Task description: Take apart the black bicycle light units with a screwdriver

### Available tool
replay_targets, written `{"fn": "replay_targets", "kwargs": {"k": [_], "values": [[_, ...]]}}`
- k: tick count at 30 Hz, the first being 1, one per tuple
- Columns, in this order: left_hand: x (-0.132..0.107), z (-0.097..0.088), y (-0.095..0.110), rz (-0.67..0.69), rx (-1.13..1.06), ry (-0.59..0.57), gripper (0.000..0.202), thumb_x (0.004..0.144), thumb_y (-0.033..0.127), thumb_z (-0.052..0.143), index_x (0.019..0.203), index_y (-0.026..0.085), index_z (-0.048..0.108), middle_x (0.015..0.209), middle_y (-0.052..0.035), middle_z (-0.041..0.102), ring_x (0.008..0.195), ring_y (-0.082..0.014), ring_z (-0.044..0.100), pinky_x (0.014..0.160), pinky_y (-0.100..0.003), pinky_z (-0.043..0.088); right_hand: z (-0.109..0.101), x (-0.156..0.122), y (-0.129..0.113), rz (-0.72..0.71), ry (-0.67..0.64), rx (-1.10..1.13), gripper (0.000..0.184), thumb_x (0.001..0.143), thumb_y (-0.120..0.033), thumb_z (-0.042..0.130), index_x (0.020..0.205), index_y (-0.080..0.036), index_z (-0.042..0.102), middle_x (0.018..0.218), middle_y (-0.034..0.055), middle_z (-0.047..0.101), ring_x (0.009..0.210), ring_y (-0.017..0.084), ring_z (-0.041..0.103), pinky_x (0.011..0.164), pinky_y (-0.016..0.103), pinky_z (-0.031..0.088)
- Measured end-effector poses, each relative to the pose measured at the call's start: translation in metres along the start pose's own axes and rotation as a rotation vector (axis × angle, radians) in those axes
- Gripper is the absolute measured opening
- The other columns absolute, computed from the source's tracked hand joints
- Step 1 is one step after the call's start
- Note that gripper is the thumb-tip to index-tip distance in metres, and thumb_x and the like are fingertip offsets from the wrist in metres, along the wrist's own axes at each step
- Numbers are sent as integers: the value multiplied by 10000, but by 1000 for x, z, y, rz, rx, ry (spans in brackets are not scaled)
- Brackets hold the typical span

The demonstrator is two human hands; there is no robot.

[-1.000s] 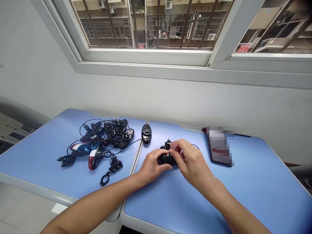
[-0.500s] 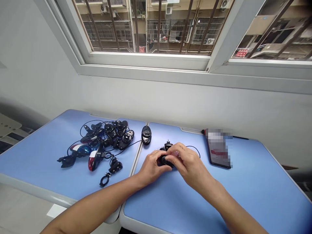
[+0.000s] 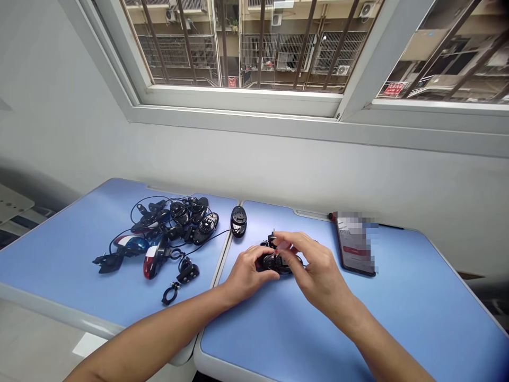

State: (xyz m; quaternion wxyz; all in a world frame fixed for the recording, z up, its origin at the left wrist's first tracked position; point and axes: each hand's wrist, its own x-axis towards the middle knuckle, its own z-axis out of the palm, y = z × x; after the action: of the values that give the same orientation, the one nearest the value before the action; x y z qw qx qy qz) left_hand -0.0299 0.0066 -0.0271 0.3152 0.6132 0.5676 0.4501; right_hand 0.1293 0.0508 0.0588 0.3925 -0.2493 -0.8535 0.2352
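Observation:
My left hand [image 3: 247,270] is closed around a small black device [image 3: 277,261] that rests on the right blue table [image 3: 318,329], its fingers curled on the device's left side. My right hand [image 3: 314,265] hovers over the same device from the right, thumb and forefinger pinched on a small piece at its top that I cannot make out. A thin black wire runs from the device toward the left.
A tangled pile of black, red and blue wired parts [image 3: 167,228] lies on the left blue table [image 3: 59,254]. A black oval part [image 3: 238,220] sits at the seam. A phone [image 3: 355,245] lies on the right. Wall and window behind.
My right hand's fingers have lifted and shifted slightly right on the device, exposing more of its black body. My left hand keeps its hold.

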Motion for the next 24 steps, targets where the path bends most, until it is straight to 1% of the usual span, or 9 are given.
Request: {"fn": "replay_targets", "kwargs": {"k": [4, 7, 9, 12, 14, 17, 19, 22, 24], "values": [[0, 0, 0, -3, 0, 2, 364, 709, 218, 819, 1050, 212, 693, 992, -38, 717, 864, -208, 619, 702, -288, 473, 0, 0, 1, 78, -10, 18, 291, 926, -120, 503, 1165, -233, 624, 1031, 74, 690, 877, 194, 654, 701, 339, 562], [0, -1, 1, -3, -2, 0, 337, 711, 204, 810, 1029, 211, 699, 963, -32, 716, 863, -209, 622, 702, -287, 475, 2, -1, 3, 19, 45, -36, 243, 929, -143, 519, 1120, -229, 642, 928, 73, 670, 824, 204, 633, 650, 343, 546], [0, -1, 2, -14, -5, 0, 381, 706, 187, 805, 1069, 210, 691, 996, -40, 713, 873, -209, 622, 702, -286, 479, 2, -1, 4, -10, 63, -22, 291, 943, -101, 464, 1146, -236, 623, 915, 62, 674, 825, 194, 633, 688, 350, 546], [0, -1, 2, -23, -9, 0, 414, 697, 177, 805, 1092, 207, 685, 1006, -46, 709, 878, -211, 620, 693, -284, 478, 2, -1, 4, 22, 42, 49, 380, 938, -60, 428, 1235, -254, 563, 1047, 65, 677, 897, 181, 641, 756, 351, 556], [0, 0, 2, -18, -11, -2, 389, 698, 177, 805, 1068, 208, 691, 995, -41, 709, 875, -210, 617, 694, -284, 474, 3, 0, 4, 31, 30, 54, 360, 928, -83, 473, 1232, -251, 567, 1084, 74, 649, 859, 172, 638, 704, 325, 559], [0, 0, 3, -20, -6, -3, 363, 700, 163, 799, 1046, 203, 692, 978, -37, 708, 861, -206, 609, 700, -286, 467, 7, -1, 6, -20, 76, 4, 311, 930, -94, 485, 1178, -241, 603, 949, 59, 610, 775, 164, 612, 630, 299, 538], [0, 0, 3, -28, 0, -3, 373, 699, 151, 794, 1054, 198, 689, 973, -41, 707, 854, -206, 605, 701, -289, 464, 11, -2, 7, -30, 109, -6, 358, 937, -71, 434, 1215, -244, 579, 879, 45, 594, 791, 170, 608, 645, 300, 538], [0, -1, 5, -28, 2, -6, 369, 704, 162, 795, 1054, 207, 690, 980, -38, 712, 860, -208, 602, 710, -292, 463, 15, -4, 8, 51, 95, 43, 444, 926, -73, 428, 1328, -254, 478, 996, 64, 625, 814, 163, 625, 670, 304, 558], [0, -1, 5, -25, 2, -6, 344, 705, 178, 801, 1030, 211, 694, 967, -32, 711, 855, -206, 599, 706, -288, 461, 17, -5, 8, 111, 95, 94, 432, 913, -85, 458, 1312, -250, 472, 1050, 69, 642, 801, 154, 639, 691, 310, 570]]}}
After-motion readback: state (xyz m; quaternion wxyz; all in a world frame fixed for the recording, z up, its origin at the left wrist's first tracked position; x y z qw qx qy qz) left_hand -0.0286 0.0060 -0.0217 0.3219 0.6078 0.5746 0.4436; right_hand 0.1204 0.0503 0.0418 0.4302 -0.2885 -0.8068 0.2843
